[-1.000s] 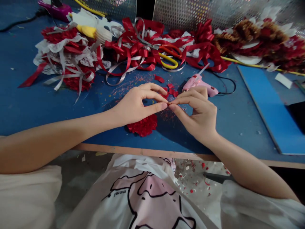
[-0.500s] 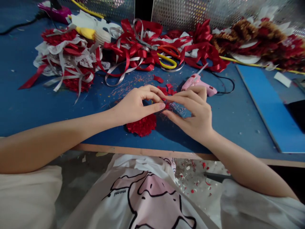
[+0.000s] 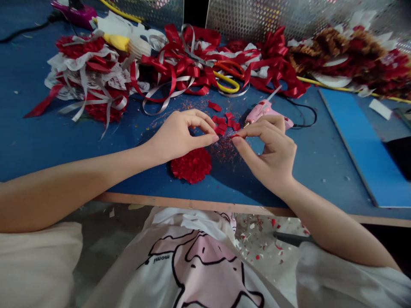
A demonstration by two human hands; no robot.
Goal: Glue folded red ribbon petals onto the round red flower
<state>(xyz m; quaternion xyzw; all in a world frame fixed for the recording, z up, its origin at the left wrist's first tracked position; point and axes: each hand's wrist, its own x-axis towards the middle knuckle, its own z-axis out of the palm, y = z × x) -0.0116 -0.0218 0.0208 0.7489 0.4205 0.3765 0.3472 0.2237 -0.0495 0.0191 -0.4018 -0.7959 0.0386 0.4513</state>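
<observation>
My right hand (image 3: 268, 149) pinches a small red ribbon piece (image 3: 236, 136) between thumb and forefinger. Just left of it, my left hand (image 3: 184, 134) has its thumb and fingertips pressed together; whatever lies between them is too small to make out. Under and in front of the left hand lies a round red ruffled flower (image 3: 191, 166), partly covered by that hand. Several cut red ribbon pieces (image 3: 221, 128) lie on the blue table beyond the fingertips. A pink glue gun (image 3: 261, 110) rests behind my right hand, partly hidden by it.
Red and white ribbons (image 3: 173, 64) are heaped at the back with orange-and-yellow scissors (image 3: 227, 83). Finished-looking red and white rosettes (image 3: 96, 72) sit back left. A brown and red pile (image 3: 346, 51) lies back right, near a blue board (image 3: 366, 149). A purple device (image 3: 75, 15) stands far left.
My hands have moved apart, the right one shifting right with the red piece now visible in its pinch. More of the cut pieces and the red flower shows.
</observation>
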